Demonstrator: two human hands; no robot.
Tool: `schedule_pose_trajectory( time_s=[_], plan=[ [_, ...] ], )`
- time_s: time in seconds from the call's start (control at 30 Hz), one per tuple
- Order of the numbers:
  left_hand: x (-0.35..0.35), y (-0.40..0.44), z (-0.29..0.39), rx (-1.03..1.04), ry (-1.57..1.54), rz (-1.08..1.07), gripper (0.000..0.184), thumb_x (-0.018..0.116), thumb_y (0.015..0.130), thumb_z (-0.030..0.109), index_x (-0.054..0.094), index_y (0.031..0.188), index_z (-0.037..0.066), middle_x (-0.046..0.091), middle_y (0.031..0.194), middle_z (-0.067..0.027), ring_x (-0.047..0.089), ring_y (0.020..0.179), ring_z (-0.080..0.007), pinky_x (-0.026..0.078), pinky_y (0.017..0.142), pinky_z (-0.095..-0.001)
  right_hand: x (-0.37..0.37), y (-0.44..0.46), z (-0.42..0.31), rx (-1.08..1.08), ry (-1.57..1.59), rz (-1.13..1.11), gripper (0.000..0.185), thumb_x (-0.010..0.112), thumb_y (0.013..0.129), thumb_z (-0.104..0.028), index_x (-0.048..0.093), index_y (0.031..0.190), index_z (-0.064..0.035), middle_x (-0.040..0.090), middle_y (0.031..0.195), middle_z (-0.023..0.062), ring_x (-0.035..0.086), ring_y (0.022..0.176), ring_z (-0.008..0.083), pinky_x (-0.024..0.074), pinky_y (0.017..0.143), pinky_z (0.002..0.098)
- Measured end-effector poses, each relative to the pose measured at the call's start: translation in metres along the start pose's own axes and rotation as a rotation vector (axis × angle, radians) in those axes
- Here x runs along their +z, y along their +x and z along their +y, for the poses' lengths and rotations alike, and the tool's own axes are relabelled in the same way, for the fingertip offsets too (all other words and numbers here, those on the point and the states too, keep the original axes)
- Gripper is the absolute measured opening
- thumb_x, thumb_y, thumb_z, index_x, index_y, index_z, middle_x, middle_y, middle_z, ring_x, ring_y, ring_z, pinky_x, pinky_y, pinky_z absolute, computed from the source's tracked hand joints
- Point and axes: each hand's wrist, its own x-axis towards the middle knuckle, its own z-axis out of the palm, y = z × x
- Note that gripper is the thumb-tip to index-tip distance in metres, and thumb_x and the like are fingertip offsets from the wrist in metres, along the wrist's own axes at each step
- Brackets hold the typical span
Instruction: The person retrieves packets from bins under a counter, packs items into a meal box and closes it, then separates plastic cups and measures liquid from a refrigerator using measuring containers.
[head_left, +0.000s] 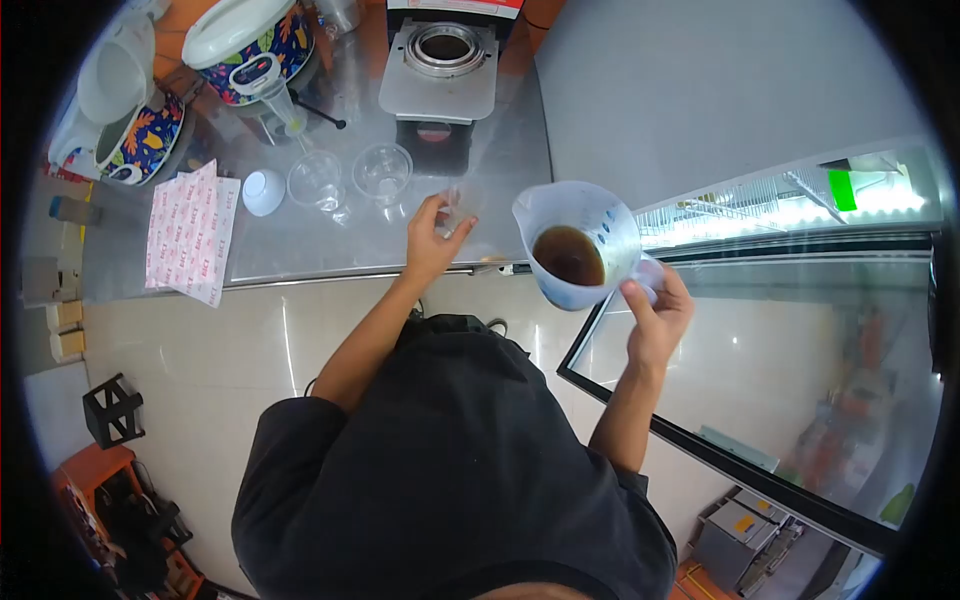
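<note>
My right hand (660, 315) is closed round the handle of a translucent measuring jug (622, 225), with dark brown liquid (568, 255) in the bottom. The jug is held up to the right of the counter's front edge, its spout toward the left. Curled round a small clear plastic cup (461, 203) is my left hand (438, 240), over the front of the counter. The cup is hard to make out against the metal. Two more clear plastic cups, one to the left (315, 180) and one nearer (383, 173), stand on the counter beside a small white bowl (263, 192).
Printed paper sheets (190, 235) lie on the steel counter (300, 262). A cup-sealing machine (440, 75) stands at the back, and patterned pots (255, 50) are at the back left. On the right, a glass-doored fridge (760, 330) stands open. A black stool (113, 410) is on the floor.
</note>
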Motion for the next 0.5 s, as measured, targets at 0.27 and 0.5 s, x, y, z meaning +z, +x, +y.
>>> schedule_pose_trajectory(
  time_s=[0.27, 0.5],
  plan=[
    [0.002, -0.006, -0.030, 0.213, 0.153, 0.094, 0.049, 0.085, 0.078, 0.015, 0.063, 0.120, 0.001, 0.069, 0.109, -0.0155, 0.069, 0.087, -0.0280, 0.055, 0.077, -0.0351, 0.034, 0.023, 0.010, -0.027, -0.255, -0.089, 0.035, 0.089, 0.076, -0.014, 0.072, 0.101, 0.0039, 0.070, 0.088, 0.0047, 0.063, 0.081, 0.0118, 0.0494, 0.076, 0.0260],
    [0.001, -0.010, -0.034, 0.212, 0.227, 0.127, 0.044, 0.083, 0.080, 0.020, 0.067, 0.116, 0.000, 0.070, 0.106, -0.0178, 0.070, 0.088, -0.0303, 0.056, 0.075, -0.0373, 0.049, 0.028, 0.000, -0.027, -0.354, -0.165, 0.039, 0.089, 0.076, -0.018, 0.072, 0.103, 0.0048, 0.071, 0.089, 0.0063, 0.064, 0.081, 0.0137, 0.0494, 0.078, 0.0266]
  ],
)
